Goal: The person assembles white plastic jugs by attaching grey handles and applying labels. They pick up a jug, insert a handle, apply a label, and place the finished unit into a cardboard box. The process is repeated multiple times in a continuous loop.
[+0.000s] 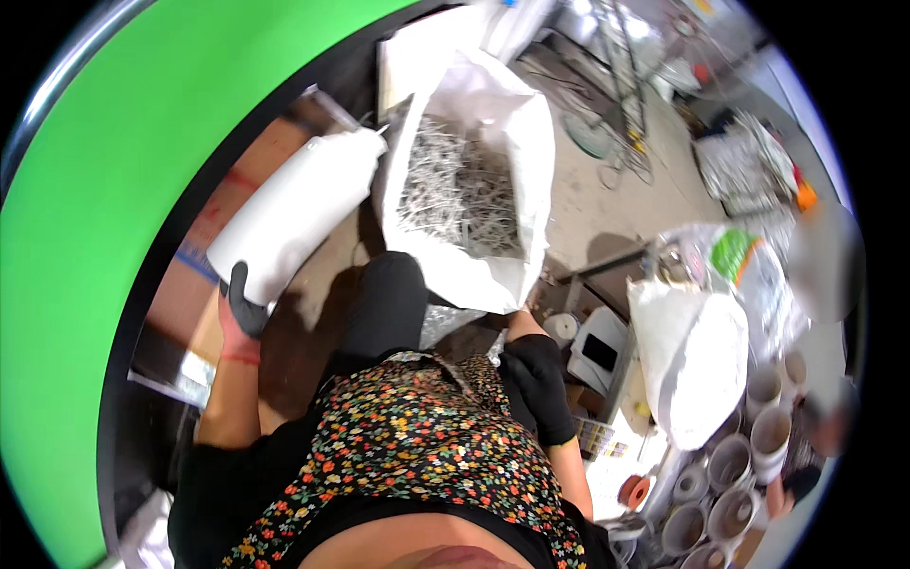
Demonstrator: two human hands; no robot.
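Note:
My left hand (245,308), in a dark grey glove with a red cuff, grips the near end of a long white cylinder (299,213). That cylinder slants up and to the right, its far end close to a large white sack (538,161). The sack stands open in front of me, with many thin, pale grey, stick-like pieces (455,190) inside. My right hand (545,398), in a black glove with a yellow edge, lies on or beside my right thigh. Dark glove against dark trousers hides its fingers.
A curved green surface (85,237) with a black rim fills the left side. Cardboard boxes (204,228) stand beneath the cylinder. At right are another white sack (692,360), a phone (599,352), an orange roll (633,491) and several cup-shaped containers (730,462). A floor fan (588,135) stands farther back.

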